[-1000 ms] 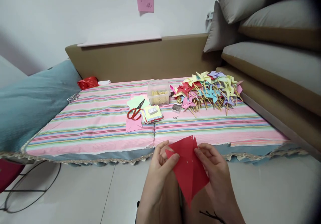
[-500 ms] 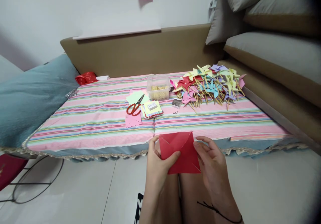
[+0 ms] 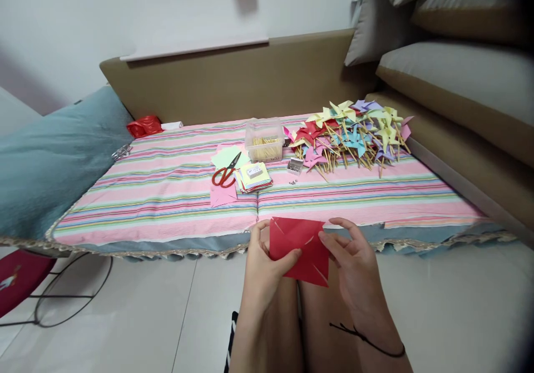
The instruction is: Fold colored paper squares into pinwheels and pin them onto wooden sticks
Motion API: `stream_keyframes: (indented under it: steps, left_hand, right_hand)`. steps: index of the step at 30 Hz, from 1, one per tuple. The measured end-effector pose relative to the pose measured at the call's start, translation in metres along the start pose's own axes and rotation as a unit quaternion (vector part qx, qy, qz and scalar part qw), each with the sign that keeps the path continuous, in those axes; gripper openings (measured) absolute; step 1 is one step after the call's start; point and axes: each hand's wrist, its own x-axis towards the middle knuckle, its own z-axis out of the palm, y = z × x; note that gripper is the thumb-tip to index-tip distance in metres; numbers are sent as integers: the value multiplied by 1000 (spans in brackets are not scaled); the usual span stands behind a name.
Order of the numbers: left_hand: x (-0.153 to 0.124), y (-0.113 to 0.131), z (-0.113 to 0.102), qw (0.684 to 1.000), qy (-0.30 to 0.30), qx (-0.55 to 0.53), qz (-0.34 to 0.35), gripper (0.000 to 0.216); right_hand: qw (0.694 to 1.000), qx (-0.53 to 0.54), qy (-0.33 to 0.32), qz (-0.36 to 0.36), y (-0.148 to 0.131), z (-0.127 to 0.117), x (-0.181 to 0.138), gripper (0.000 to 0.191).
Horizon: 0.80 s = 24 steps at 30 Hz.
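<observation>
A square sheet of red paper [image 3: 311, 260], slit from its corners toward the middle, is held up over my lap. My left hand [image 3: 266, 270] grips its left side, thumb across the front and fingers behind. At the upper right edge, my right hand [image 3: 355, 259] pinches the sheet between thumb and index finger. Beyond them on the striped cloth lie red-handled scissors [image 3: 226, 176], a stack of coloured paper squares [image 3: 259, 183] with a small box on top, and a pink slit square [image 3: 223, 196].
A clear plastic tub [image 3: 265, 149] holds thin sticks. Beside it stand a small open box [image 3: 295, 166] and a few tiny metallic bits [image 3: 293, 182]. Many-coloured paper pinwheels [image 3: 354, 139] are heaped at the right. Grey cushions [image 3: 463, 78] rise beyond them; a red stool [image 3: 23, 278] is at lower left.
The red sheet has turned slightly clockwise, its lower right corner dropping. My right fingers have shifted to its upper right edge. The view has tilted down a little.
</observation>
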Motion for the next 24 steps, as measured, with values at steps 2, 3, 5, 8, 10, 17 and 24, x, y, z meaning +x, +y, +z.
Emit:
stream_keyframes:
  steps: [2, 3, 5, 8, 10, 17, 24]
  left_hand:
    - [0, -1, 0, 1000, 7, 4, 6, 69]
    - [1, -2, 0, 1000, 14, 6, 11, 68]
    - [2, -4, 0, 999, 31, 5, 19, 67]
    - [2, -5, -1, 998, 54, -4, 25, 66]
    - [3, -5, 0, 998, 57, -9, 23, 66]
    - [3, -4, 2, 998, 62, -10, 26, 65]
    - [4, -5, 3, 999, 33, -32, 26, 64]
  right_hand:
    - [1000, 0, 6, -2, 0, 0, 0, 48]
    - [1000, -1, 4, -3, 0, 0, 0, 47]
    - [1000, -8, -14, -13, 1, -3, 1, 40]
    - [993, -73, -64, -70, 3, -8, 3, 21]
    - [984, -122, -80, -99, 4, -10, 4, 11]
    - [986, -123, -62, -98, 10, -7, 4, 19]
    - [986, -129, -23, -106, 15, -8, 6, 17]
